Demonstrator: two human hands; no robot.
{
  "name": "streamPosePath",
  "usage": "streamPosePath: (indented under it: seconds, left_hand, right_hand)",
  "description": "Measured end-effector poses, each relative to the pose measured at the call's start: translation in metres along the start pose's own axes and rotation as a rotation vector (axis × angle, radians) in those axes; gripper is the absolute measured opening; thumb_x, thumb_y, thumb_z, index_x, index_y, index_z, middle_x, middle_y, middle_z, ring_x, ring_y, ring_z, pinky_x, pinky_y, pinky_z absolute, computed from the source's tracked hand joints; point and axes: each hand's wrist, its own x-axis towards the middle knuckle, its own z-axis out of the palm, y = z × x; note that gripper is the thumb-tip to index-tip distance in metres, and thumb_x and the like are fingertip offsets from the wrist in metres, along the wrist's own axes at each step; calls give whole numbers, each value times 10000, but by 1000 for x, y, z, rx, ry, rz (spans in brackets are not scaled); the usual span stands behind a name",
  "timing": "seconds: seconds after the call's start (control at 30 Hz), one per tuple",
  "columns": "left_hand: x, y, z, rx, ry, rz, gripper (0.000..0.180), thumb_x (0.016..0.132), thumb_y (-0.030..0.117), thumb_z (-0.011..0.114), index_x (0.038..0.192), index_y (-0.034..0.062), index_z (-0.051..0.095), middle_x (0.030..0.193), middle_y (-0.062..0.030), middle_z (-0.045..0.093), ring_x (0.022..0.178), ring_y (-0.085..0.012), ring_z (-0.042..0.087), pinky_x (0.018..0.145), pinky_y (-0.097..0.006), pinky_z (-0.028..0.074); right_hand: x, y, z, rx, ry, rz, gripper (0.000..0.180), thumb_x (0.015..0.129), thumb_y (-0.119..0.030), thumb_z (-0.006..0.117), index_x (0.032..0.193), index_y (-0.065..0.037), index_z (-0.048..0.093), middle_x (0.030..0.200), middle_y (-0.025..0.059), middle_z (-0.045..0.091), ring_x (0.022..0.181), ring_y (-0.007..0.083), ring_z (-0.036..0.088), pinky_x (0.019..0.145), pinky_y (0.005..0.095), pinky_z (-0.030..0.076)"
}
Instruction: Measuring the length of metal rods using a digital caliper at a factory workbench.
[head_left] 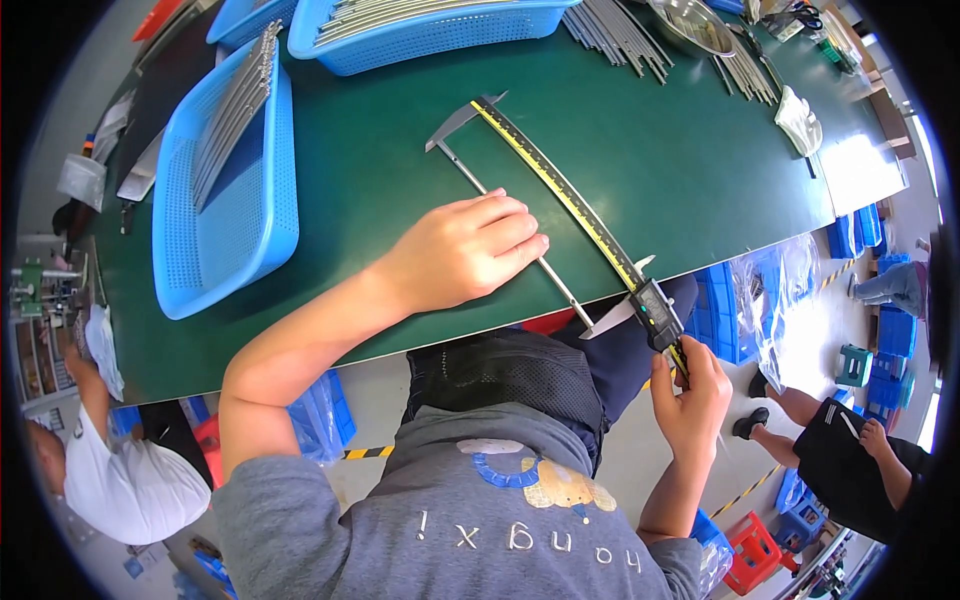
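A long digital caliper (560,185) with a yellow-marked scale lies aslant over the green table, its display end past the front edge. My right hand (690,395) grips it by the end of the beam, just below the display. Between the caliper's jaws runs a thin metal rod (557,278), one end at the fixed jaw and the other at the sliding jaw. My left hand (465,245) is closed around the middle of this rod, fingers curled over it. Whether both rod ends touch the jaws is too fine to tell.
On the left stands a blue basket (275,215) with several metal rods leaning in it. Another blue basket (430,48) of rods is at the back. Loose rods (615,38) and a metal bowl (695,25) lie back right. Other people stand left and right beyond the table (370,180).
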Motion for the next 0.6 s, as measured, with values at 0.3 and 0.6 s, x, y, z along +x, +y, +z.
streamPosePath:
  seconds: [0.3, 0.6]
  left_hand:
    - [-1, 0, 3, -37, 6, -21, 241, 694, 89, 631, 928, 78, 688, 881, -48, 603, 876, -217, 626, 809, -349, 554]
    - [2, -1, -5, -2, -10, -62, 224, 700, 47, 632, 915, 69, 690, 864, -57, 602, 851, -231, 629, 792, -362, 559]
  right_hand:
    - [-2, -2, -3, 15, -23, 36, 255, 734, -126, 703, 936, -10, 600, 665, 79, 557, 499, 182, 524, 475, 293, 423]
    - [1, -2, -6, 40, -27, -6, 261, 749, -125, 721, 955, -20, 600, 747, 92, 609, 525, 184, 586, 483, 282, 449]
